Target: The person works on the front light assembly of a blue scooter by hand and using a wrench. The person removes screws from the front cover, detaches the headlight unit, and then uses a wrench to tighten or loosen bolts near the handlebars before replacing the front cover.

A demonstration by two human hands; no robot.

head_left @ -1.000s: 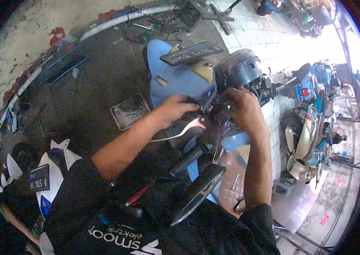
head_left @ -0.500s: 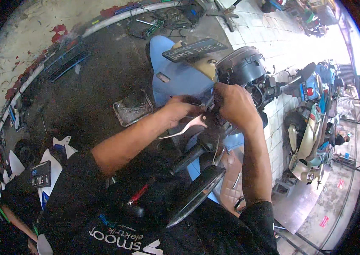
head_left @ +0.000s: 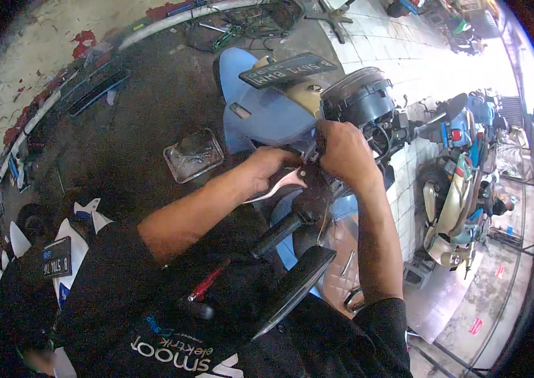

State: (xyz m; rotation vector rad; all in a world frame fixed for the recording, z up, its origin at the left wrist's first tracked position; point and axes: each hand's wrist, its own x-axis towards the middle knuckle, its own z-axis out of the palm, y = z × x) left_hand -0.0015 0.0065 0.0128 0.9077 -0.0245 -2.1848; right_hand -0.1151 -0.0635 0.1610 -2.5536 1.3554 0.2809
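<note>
A partly stripped blue scooter stands before me, its blue front panel beyond my hands. My left hand is closed at the handlebar, just above the silver brake lever; its fingertips are hidden among dark parts. Close to its right, my right hand is closed too, knuckles up, over the same area. What either hand grips does not show clearly. Right beyond my right hand sits the round black headlight housing. Nearer me are the black handlebar grip and a mirror.
A metal tray with small parts lies on the dark floor to the left. A black number plate hangs at the scooter's front. Several scooters are parked on the right. Another person's blurred hand shows at the lower left.
My left hand has shifted slightly left with its fingers reaching in the same place. The right hand stays nearly still. The other person's hand at lower left has moved.
</note>
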